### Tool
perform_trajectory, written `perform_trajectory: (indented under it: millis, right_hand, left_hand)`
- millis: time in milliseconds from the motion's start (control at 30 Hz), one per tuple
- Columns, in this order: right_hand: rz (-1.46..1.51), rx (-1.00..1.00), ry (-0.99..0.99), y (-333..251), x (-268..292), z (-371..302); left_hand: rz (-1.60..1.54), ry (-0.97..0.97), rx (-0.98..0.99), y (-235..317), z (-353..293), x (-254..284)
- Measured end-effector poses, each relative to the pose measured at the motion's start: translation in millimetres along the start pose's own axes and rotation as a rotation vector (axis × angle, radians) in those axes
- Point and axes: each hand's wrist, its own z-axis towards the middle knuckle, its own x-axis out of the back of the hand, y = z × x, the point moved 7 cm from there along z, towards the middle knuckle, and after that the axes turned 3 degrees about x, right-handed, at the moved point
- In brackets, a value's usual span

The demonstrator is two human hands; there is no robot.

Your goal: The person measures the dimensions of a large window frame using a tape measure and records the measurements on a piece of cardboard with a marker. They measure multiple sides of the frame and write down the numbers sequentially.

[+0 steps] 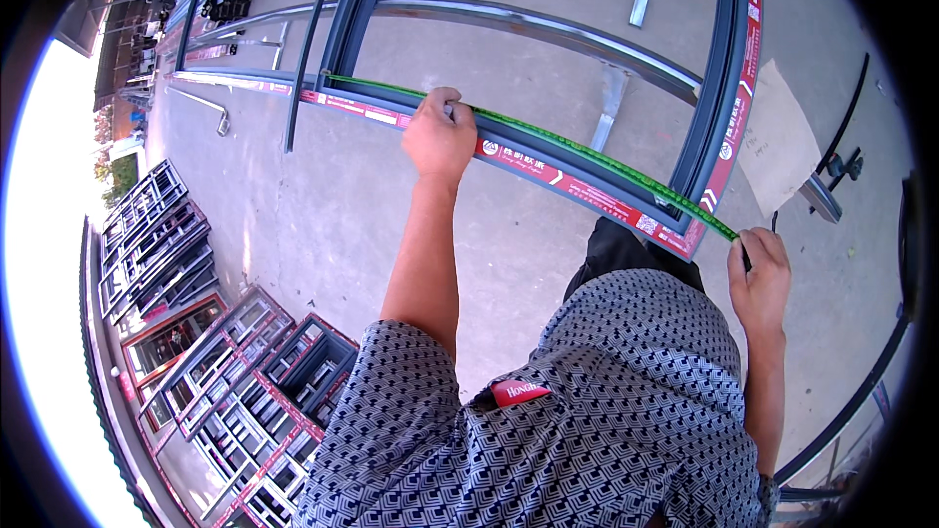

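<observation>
A dark grey metal window frame (699, 132) with a red printed film strip along its edges lies in front of me. A green tape measure blade (587, 154) stretches along its near side, from the far left corner past the near right corner. My right hand (761, 284) is closed round the blade's near end, just beyond that corner; a dark part of the tape measure shows between the fingers. On the near rail, at the blade, my left hand (439, 137) is closed. A small greyish bit shows at its fingers, too little to name.
Steel support bars (538, 27) run beneath the frame. A cardboard sheet (778, 142) and a short metal profile (822, 198) are on the right. Several finished frames (156, 235) lean at the left; more frames (254, 372) are stacked at lower left. A bent metal pipe (210, 108) lies on the floor.
</observation>
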Motion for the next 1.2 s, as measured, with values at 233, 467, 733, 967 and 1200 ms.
perform_trajectory:
  millis: [233,467,733,967,1200]
  right_hand:
    - [0.005,-0.007,0.023,5.3,-1.2,0.1]
    - [-0.036,-0.007,0.030,13.6,-6.6,-5.4]
    - [-0.050,-0.023,0.039,14.3,-5.9,-9.5]
    - [-0.058,-0.022,0.045,16.6,-6.6,-11.2]
    - [-0.059,-0.023,0.034,17.3,-7.8,-10.8]
  left_hand:
    - [0.015,0.037,-0.034,6.7,-0.6,-0.1]
    - [0.051,0.014,-0.008,6.8,-2.0,-1.3]
    - [0.102,0.022,-0.029,9.7,-1.6,-3.0]
    - [0.095,0.029,-0.058,10.0,-2.1,-4.0]
    - [0.120,0.017,-0.018,11.7,-3.7,-2.2]
